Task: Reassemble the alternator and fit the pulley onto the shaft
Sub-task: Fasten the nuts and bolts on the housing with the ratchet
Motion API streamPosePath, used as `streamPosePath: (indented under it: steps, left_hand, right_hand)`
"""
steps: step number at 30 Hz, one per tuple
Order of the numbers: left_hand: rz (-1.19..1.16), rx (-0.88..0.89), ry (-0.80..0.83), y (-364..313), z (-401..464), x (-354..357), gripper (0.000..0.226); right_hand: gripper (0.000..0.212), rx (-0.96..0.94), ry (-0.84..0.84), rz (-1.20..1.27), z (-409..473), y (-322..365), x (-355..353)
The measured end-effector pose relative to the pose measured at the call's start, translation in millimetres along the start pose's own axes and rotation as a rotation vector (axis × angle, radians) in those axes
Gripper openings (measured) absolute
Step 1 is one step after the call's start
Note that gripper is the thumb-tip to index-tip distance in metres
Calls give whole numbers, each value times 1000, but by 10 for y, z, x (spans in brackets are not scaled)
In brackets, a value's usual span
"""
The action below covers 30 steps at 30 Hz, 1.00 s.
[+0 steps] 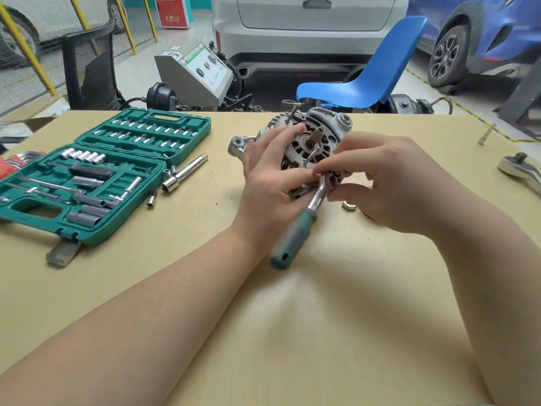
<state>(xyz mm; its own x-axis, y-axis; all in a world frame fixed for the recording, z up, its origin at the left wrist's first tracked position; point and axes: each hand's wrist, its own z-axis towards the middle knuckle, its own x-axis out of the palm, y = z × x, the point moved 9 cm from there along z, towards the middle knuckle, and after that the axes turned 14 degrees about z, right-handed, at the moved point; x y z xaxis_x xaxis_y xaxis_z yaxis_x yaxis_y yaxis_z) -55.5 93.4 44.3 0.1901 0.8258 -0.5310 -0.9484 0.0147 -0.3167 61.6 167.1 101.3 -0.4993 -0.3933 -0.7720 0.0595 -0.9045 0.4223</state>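
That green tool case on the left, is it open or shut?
Open. The green tool case lies flat on the table with its lid folded back, and rows of sockets and bits show in both halves.

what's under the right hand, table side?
A loose hex nut lies on the table just below the right hand, left of its palm. A dark edge shows under the palm; the hand covers whatever it belongs to.
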Motion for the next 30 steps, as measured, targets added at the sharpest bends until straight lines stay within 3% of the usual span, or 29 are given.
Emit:
streamPosePath:
  steps: [7, 10, 13, 17, 21, 26, 30]
  left_hand:
    - [12, -4, -8, -11, -4, -16, 21]
    - [11, 12, -21, -30, 11, -25, 15]
    - [44, 19, 6, -11, 12, 7, 14]
    - [44, 20, -9, -14, 10, -11, 11]
    - [23, -14, -17, -22, 12, -24, 15]
    - [27, -50, 42, 37, 2, 25, 21]
    - [12, -46, 10, 38, 4, -7, 28]
  right_hand:
    - [32, 34, -125, -69, 43, -2, -28]
    - [24, 30, -67, -13, 45, -8, -16]
    - [31, 9, -1, 6, -2, 10, -13]
    - [26, 48, -76, -33, 17, -13, -20]
    - [40, 92, -132, -91, 60, -53, -35]
    - [25, 17, -4, -7, 1, -12, 5]
    - [23, 26, -65, -12, 4, -4, -6]
